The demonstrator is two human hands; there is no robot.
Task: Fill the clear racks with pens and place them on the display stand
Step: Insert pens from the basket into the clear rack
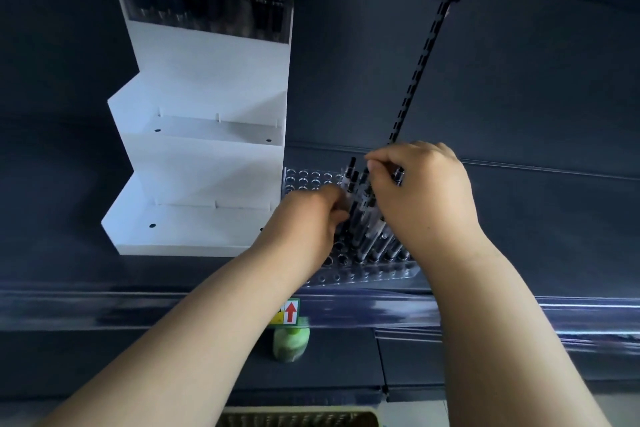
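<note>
Gripping pens (363,222) in the clear rack (381,274) — left hand (308,218) and right hand (426,194) alike — near a red-arrow label (290,311).

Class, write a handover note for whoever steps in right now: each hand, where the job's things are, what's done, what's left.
Left hand grips black pens standing in the clear plastic holed rack on the dark shelf.
Right hand pinches one of them.
Done: one filled clear rack tops the white stepped display stand.
Left: fill the empty holes, then set this rack on a bare lower tier.
</note>
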